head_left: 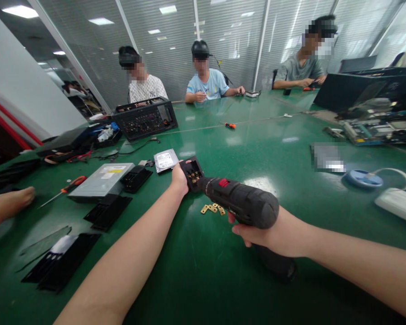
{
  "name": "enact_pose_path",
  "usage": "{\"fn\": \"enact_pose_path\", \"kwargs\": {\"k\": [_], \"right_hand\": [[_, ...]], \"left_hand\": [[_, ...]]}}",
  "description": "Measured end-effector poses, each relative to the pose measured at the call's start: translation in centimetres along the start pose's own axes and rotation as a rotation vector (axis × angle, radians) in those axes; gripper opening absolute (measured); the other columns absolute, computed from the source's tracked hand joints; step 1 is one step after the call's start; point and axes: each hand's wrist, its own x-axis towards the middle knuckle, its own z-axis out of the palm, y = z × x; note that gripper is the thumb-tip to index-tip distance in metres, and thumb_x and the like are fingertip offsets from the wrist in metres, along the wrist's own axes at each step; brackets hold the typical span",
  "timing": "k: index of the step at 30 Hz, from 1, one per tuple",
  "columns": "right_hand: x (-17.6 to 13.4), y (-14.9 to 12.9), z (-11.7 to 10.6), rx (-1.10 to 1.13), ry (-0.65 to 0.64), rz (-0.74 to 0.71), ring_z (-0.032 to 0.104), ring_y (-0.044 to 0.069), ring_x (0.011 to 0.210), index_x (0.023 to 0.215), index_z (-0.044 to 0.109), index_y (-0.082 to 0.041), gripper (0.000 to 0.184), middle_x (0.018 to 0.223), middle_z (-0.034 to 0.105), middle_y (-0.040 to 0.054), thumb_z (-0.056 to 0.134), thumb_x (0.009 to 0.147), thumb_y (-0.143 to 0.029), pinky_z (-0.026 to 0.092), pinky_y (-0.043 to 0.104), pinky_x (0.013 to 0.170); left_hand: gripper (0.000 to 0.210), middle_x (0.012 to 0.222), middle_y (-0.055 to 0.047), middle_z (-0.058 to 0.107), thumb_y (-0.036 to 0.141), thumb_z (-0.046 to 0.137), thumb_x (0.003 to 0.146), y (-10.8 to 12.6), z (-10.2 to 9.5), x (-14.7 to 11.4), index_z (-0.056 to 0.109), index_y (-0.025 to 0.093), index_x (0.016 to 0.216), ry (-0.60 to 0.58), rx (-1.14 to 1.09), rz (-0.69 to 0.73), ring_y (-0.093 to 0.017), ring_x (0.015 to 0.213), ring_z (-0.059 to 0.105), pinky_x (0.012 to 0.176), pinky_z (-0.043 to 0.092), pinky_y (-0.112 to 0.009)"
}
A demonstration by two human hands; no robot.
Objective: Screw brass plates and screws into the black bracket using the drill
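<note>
My left hand [180, 179] is closed around a small black block [190, 168] with brass-coloured parts in its recesses, tilted up off the green table [176, 271]. In my right hand [267, 230] is a black cordless drill [240, 198] with a red switch on top. Its nose points left and meets the lower right side of the block; the bit's exact contact is hidden. Several small brass plates [212, 208] with holes lie on the table just below the drill's nose. A hard drive [165, 160] lies behind my left hand.
At left are a silver optical drive [101, 180], black brackets [67, 262] and an orange-handled screwdriver [64, 189]. Another person's hand [13, 203] rests at the left edge. A computer case [145, 118] stands farther back. Several people sit opposite. Circuit boards [382, 126] lie at right.
</note>
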Motion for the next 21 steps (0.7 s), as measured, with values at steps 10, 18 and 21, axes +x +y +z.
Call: {"fn": "enact_pose_path", "kwargs": {"k": [10, 18, 21], "right_hand": [[-0.2, -0.4, -0.1, -0.057, 0.032, 0.001, 0.061, 0.011, 0.052, 0.129, 0.048, -0.019, 0.059, 0.08, 0.063, -0.0033, 0.068, 0.074, -0.015, 0.056, 0.024, 0.049], [-0.1, -0.7, 0.1, -0.01, 0.006, 0.026, 0.058, 0.012, 0.05, 0.139, 0.042, -0.021, 0.071, 0.077, 0.061, -0.0045, 0.068, 0.073, -0.017, 0.052, 0.024, 0.047], [0.0, -0.7, 0.2, 0.034, 0.007, 0.003, 0.056, 0.01, 0.051, 0.148, 0.034, -0.021, 0.085, 0.078, 0.061, -0.0045, 0.069, 0.071, -0.016, 0.049, 0.022, 0.047]], "left_hand": [[0.021, 0.061, -0.006, 0.065, 0.033, 0.051, 0.082, 0.1, 0.5, -0.8, 0.064, 0.018, 0.085, -0.03, 0.011, -0.041, -0.024, 0.054, 0.064, 0.055, 0.054, -0.037], [0.027, 0.061, -0.007, 0.066, 0.035, 0.051, 0.082, 0.3, 0.6, -1.0, 0.067, 0.016, 0.095, 0.001, -0.014, -0.052, -0.025, 0.055, 0.065, 0.056, 0.055, -0.039], [0.027, 0.062, -0.007, 0.066, 0.035, 0.051, 0.083, 0.3, 0.6, -0.8, 0.066, 0.016, 0.095, 0.011, -0.003, -0.038, -0.025, 0.054, 0.065, 0.055, 0.055, -0.039]]}}
